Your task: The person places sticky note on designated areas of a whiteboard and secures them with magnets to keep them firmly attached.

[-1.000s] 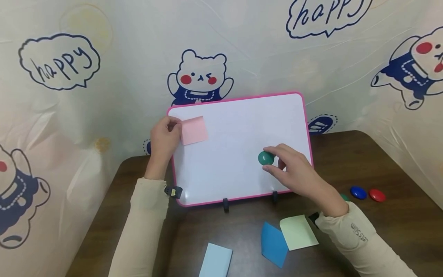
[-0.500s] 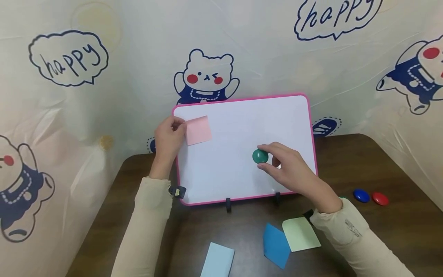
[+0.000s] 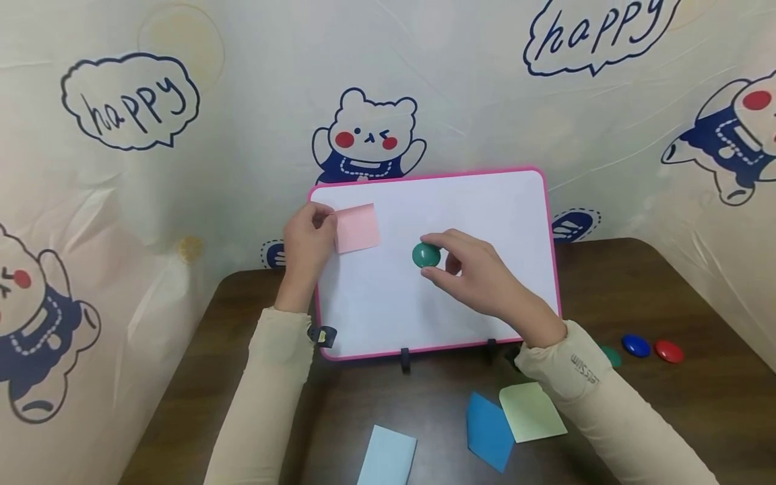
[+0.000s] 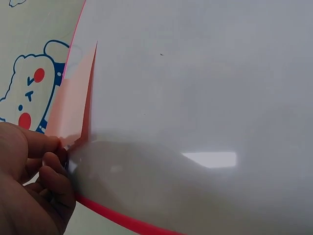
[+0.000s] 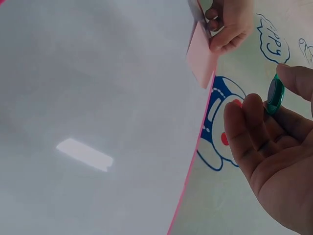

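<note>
A pink sticky note (image 3: 358, 229) lies against the upper left of a pink-framed whiteboard (image 3: 376, 303) that stands upright on the table. My left hand (image 3: 308, 236) pinches the note's left edge at the board's side; in the left wrist view the note (image 4: 76, 103) bends away from the surface. Between thumb and fingers, my right hand (image 3: 479, 273) holds a round green magnet (image 3: 426, 255) in front of the board, right of the note. From the right wrist view, the magnet (image 5: 275, 94) shows its grey back and is apart from the board.
On the table lie a light blue paper (image 3: 388, 457), a blue paper (image 3: 488, 432) and a pale green sticky note (image 3: 533, 412). Blue (image 3: 636, 345) and red (image 3: 669, 351) magnets sit at the right, beside a partly hidden green magnet (image 3: 612, 356). Black clips (image 3: 405, 362) support the board.
My right hand has carried the green magnet left and slightly up, closer to the pink note. My left hand keeps its pinch on the note. The head view has shifted slightly.
</note>
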{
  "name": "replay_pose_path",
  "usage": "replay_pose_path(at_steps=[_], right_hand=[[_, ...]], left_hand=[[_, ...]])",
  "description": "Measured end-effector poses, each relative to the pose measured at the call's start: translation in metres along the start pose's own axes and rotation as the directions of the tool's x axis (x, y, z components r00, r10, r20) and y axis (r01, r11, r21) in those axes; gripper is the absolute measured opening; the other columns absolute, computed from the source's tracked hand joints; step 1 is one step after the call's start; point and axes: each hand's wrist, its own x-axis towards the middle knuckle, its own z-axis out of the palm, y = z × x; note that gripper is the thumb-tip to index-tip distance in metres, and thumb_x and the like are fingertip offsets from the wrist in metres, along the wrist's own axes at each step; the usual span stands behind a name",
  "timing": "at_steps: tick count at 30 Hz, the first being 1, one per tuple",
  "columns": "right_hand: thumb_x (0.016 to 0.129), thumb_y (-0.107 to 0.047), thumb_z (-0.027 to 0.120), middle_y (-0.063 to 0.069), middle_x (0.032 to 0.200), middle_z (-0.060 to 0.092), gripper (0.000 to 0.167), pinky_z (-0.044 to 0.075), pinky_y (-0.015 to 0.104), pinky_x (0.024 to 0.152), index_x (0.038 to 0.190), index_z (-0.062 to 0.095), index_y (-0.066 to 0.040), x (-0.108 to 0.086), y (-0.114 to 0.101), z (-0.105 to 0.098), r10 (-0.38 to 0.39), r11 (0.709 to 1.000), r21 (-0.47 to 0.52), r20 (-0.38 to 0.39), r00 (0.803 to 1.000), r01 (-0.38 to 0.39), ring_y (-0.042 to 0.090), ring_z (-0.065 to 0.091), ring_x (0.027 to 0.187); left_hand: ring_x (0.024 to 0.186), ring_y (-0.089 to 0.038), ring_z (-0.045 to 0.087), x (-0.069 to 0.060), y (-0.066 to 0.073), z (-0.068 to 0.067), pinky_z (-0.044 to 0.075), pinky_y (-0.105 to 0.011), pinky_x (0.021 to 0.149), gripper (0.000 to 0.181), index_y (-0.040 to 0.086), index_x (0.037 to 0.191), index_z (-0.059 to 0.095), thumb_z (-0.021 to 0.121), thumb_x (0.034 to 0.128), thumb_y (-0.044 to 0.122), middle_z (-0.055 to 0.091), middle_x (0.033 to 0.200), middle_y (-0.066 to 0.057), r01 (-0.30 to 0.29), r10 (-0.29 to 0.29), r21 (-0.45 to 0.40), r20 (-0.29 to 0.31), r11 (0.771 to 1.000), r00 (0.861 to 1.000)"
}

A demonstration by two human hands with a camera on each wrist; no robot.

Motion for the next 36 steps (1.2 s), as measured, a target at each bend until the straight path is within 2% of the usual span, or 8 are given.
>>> replay_pose_path(at_steps=[12, 17, 27, 32, 36], right_hand=[[0.089, -0.017, 0.08, 0.005, 0.109, 0.063, 0.048, 0.053, 0.03, 0.064, 0.132, 0.063, -0.006, 0.031, -0.014, 0.009, -0.035, 0.999, 0.005, -0.007, 0.999, 0.035, 0.017, 0.055, 0.076], [0.088, -0.018, 0.081, 0.005, 0.109, 0.062, 0.047, 0.053, 0.03, 0.066, 0.131, 0.064, -0.005, 0.046, -0.016, 0.014, -0.05, 0.999, -0.017, -0.015, 0.999, 0.05, 0.019, 0.057, 0.08], [0.092, -0.023, 0.077, 0.006, 0.115, 0.064, 0.047, 0.053, 0.03, 0.076, 0.134, 0.063, -0.007, 0.078, -0.023, 0.029, -0.093, 0.992, -0.082, -0.017, 0.996, 0.091, 0.021, 0.06, 0.094], [0.093, -0.023, 0.075, 0.006, 0.118, 0.063, 0.046, 0.052, 0.031, 0.09, 0.135, 0.061, -0.008, 0.092, -0.026, 0.039, -0.076, 0.987, -0.141, 0.014, 0.997, 0.077, 0.022, 0.061, 0.108], [0.094, -0.024, 0.074, 0.007, 0.122, 0.063, 0.047, 0.05, 0.032, 0.097, 0.136, 0.06, -0.008, 0.104, -0.029, 0.047, -0.078, 0.972, -0.219, 0.034, 0.996, 0.084, 0.02, 0.061, 0.112]], left_hand=[[0.096, -0.024, 0.057, 0.004, -0.001, -0.003, 0.054, -0.037, 0.082, 0.019, 0.006, 0.114, 0.068, 0.059, 0.1017, 0.017, 0.066, 0.109, -0.008, -0.001, 0.001, 0.009, 0.002, 1.0, 1.0], [0.095, -0.024, 0.057, 0.005, -0.003, -0.005, 0.054, -0.036, 0.082, 0.02, 0.006, 0.115, 0.068, 0.06, 0.1013, 0.018, 0.065, 0.108, -0.009, 0.009, -0.009, 0.006, -0.003, 1.0, 1.0], [0.092, -0.025, 0.057, 0.006, 0.002, -0.007, 0.055, -0.037, 0.08, 0.022, 0.005, 0.114, 0.069, 0.061, 0.0997, 0.02, 0.064, 0.104, -0.01, 0.038, -0.039, 0.017, 0.004, 0.999, 0.999], [0.089, -0.025, 0.057, 0.005, 0.004, -0.006, 0.055, -0.036, 0.075, 0.022, 0.005, 0.112, 0.069, 0.061, 0.1007, 0.022, 0.064, 0.1, -0.01, 0.034, -0.034, 0.019, 0.003, 0.999, 0.999], [0.086, -0.024, 0.057, 0.006, 0.003, -0.008, 0.055, -0.034, 0.072, 0.022, 0.006, 0.111, 0.069, 0.061, 0.1012, 0.025, 0.063, 0.098, -0.008, 0.04, -0.04, 0.027, 0.006, 0.999, 0.999]])
